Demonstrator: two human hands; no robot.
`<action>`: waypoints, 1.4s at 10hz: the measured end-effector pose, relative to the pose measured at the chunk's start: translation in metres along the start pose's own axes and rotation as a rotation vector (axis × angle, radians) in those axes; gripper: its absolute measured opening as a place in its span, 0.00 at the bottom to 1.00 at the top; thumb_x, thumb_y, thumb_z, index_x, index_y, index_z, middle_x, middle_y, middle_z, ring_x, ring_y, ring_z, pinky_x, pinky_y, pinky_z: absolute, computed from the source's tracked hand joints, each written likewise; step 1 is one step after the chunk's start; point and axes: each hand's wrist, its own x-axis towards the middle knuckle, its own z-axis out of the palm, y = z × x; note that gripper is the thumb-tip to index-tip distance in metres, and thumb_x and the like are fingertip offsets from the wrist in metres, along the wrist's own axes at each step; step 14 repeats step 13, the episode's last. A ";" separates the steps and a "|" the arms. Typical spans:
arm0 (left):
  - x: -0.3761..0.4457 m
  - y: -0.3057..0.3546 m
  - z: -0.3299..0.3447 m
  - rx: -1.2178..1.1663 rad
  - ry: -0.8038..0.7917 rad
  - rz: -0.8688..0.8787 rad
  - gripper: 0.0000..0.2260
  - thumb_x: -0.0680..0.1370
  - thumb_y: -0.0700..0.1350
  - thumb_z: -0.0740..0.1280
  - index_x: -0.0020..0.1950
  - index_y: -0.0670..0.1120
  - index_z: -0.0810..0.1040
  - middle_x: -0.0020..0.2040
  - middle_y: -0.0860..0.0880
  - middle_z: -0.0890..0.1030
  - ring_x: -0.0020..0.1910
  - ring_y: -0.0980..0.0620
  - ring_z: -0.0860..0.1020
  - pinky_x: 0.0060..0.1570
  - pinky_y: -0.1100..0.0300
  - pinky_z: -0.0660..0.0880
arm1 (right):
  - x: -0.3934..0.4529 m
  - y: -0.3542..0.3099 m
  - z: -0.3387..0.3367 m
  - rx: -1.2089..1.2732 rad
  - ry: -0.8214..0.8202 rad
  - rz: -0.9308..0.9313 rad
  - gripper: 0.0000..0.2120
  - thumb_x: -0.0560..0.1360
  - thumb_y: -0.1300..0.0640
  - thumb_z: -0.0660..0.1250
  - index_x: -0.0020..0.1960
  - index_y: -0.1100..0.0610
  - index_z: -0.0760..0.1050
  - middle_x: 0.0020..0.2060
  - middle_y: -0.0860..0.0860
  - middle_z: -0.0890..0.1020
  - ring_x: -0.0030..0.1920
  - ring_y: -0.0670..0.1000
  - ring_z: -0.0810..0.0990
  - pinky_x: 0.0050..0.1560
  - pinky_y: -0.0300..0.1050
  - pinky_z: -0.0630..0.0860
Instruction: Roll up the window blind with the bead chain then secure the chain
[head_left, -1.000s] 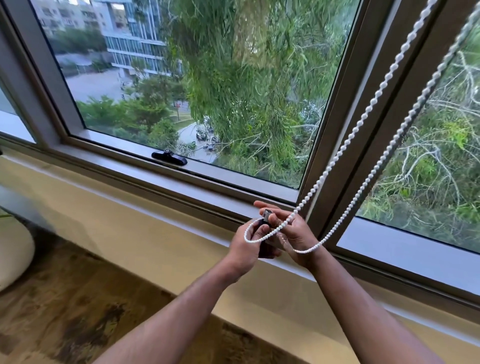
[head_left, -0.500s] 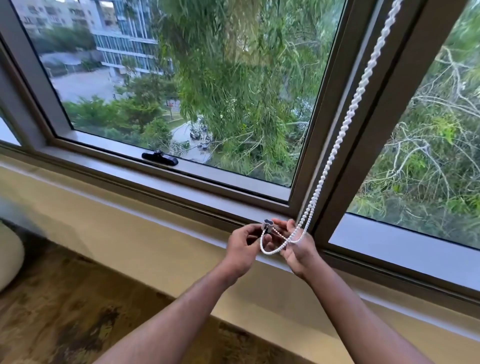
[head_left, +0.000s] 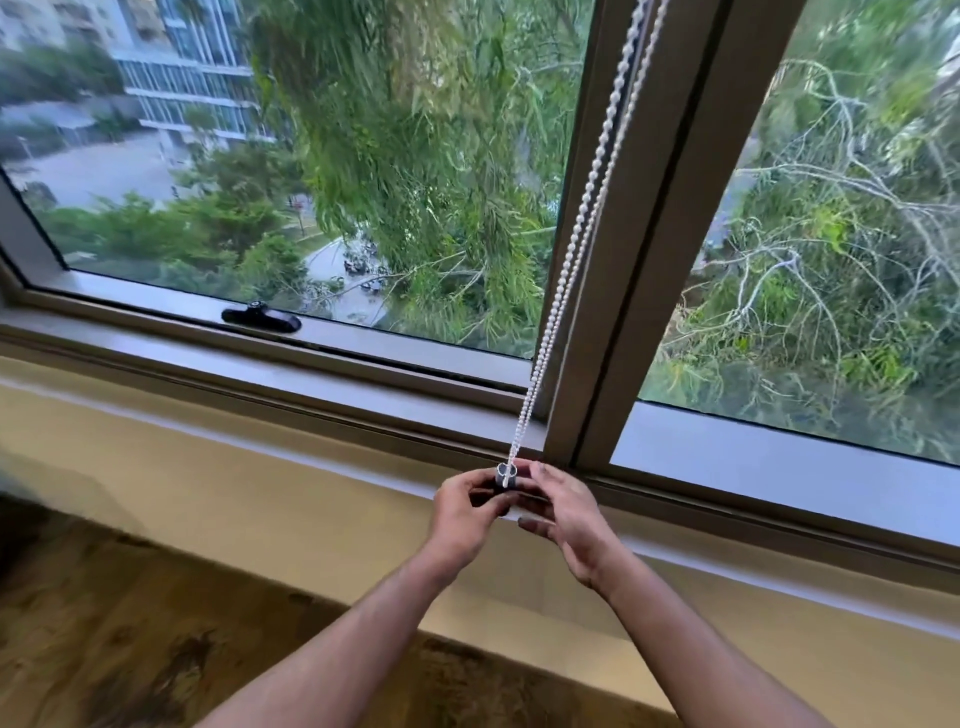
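While my fingertips meet around the small clip (head_left: 505, 475) at the foot of the bead chain (head_left: 576, 218), my left hand (head_left: 467, 512) has thumb and forefinger pinched on the clip's dark lower part from its nine o'clock side. My right hand (head_left: 563, 517) comes in from three o'clock, its thumb and forefinger closed against the clip's other side, the remaining fingers curled loosely beneath. Whether the clip is fixed to the wall I cannot tell, since my fingers cover its base. From the clip's pale top the chain runs taut toward one o'clock, its two white strands lying close together along the brown window frame (head_left: 670, 218) and leaving the picture at the top. Both hands sit just in front of the pale sill (head_left: 311, 447). Out at ten o'clock from my hands, a black window handle (head_left: 261, 319) lies flat on the lower frame rail. Both forearms reach in from six o'clock over the patterned floor (head_left: 119, 639).
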 end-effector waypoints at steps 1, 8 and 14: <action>-0.001 -0.004 0.009 -0.037 -0.012 -0.012 0.09 0.72 0.36 0.76 0.49 0.48 0.86 0.45 0.47 0.88 0.45 0.49 0.85 0.51 0.54 0.82 | -0.005 0.003 -0.004 -0.001 0.025 -0.001 0.10 0.83 0.51 0.65 0.58 0.48 0.84 0.54 0.51 0.89 0.52 0.49 0.86 0.52 0.48 0.77; -0.003 -0.009 0.042 -0.239 0.027 -0.142 0.13 0.84 0.43 0.59 0.56 0.42 0.83 0.45 0.49 0.84 0.45 0.54 0.78 0.51 0.59 0.74 | 0.000 0.021 -0.030 -0.034 -0.010 -0.059 0.09 0.77 0.48 0.73 0.56 0.48 0.84 0.52 0.50 0.89 0.57 0.51 0.86 0.53 0.50 0.77; -0.005 -0.009 0.043 -0.210 0.025 -0.121 0.11 0.84 0.45 0.59 0.56 0.46 0.81 0.51 0.47 0.84 0.51 0.52 0.79 0.58 0.56 0.74 | 0.002 0.015 -0.026 -0.122 -0.004 -0.083 0.05 0.77 0.49 0.74 0.52 0.45 0.86 0.50 0.49 0.89 0.57 0.53 0.86 0.50 0.48 0.76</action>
